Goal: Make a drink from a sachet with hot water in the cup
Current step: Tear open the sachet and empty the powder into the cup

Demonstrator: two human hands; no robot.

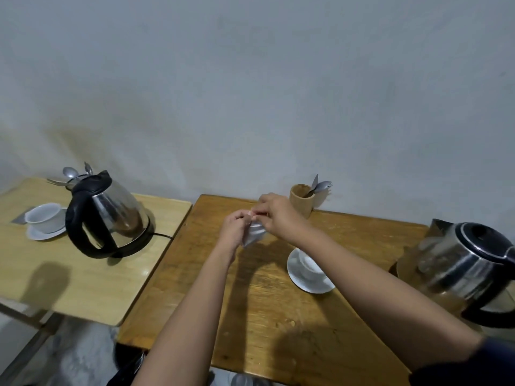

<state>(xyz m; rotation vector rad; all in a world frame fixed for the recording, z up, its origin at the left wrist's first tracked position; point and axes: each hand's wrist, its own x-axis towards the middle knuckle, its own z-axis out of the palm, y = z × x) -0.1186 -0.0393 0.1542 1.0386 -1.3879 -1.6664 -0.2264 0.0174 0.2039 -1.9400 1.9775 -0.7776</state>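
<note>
Both your forearms reach forward and converge, bare from the elbows down, with a dark sleeve edge showing at the right upper arm. Your left hand (235, 228) is raised with its wrist bent slightly back, fingers curled and pinched together at the top. Your right hand (276, 215) comes in from the right with its back up, its fingers folded down to meet the left fingertips. Both grips are closed on the sachet (255, 234), which hangs between the hands.
</note>
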